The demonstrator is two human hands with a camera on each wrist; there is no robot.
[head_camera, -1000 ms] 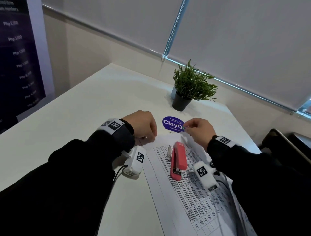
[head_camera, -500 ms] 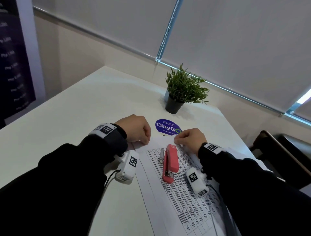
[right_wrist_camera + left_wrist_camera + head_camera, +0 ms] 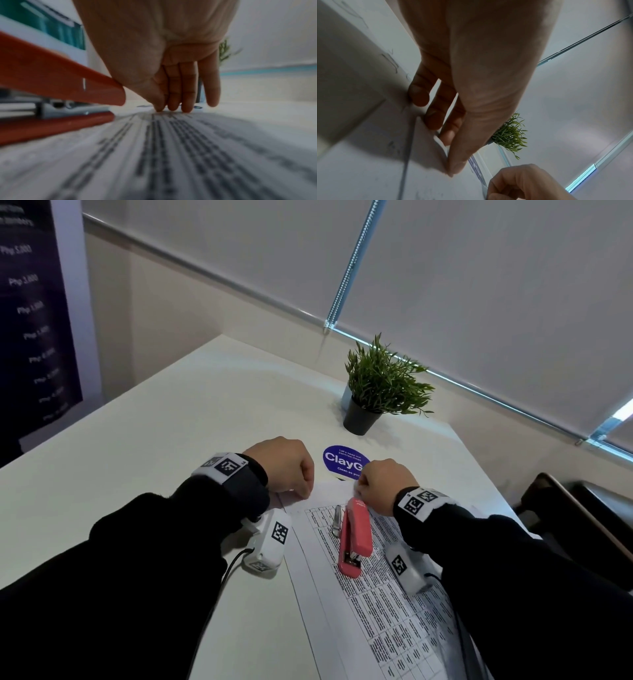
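A stack of printed sheets [image 3: 376,611] lies on the white table [image 3: 154,440]. A red stapler [image 3: 354,537] and a small silver metal piece [image 3: 337,520] rest on the sheets. My left hand [image 3: 303,491] pinches the top left corner of the sheets; in the left wrist view thumb and forefinger [image 3: 448,152] hold the lifted corner of the paper [image 3: 376,135]. My right hand [image 3: 359,484] is at the top edge, just beyond the stapler [image 3: 51,75]. Its thumb and fingertips [image 3: 169,108] come together on the paper [image 3: 171,155].
A round blue sticker [image 3: 342,462] sits on the table just beyond the hands, and a potted green plant [image 3: 383,385] stands behind it near the window blinds. A dark chair [image 3: 582,515] is off the table's right edge. A dark poster [image 3: 30,320] hangs at left.
My right hand, which held the sheets' top edge raised a second ago, has come down onto the table. The left hand has stayed at its corner.
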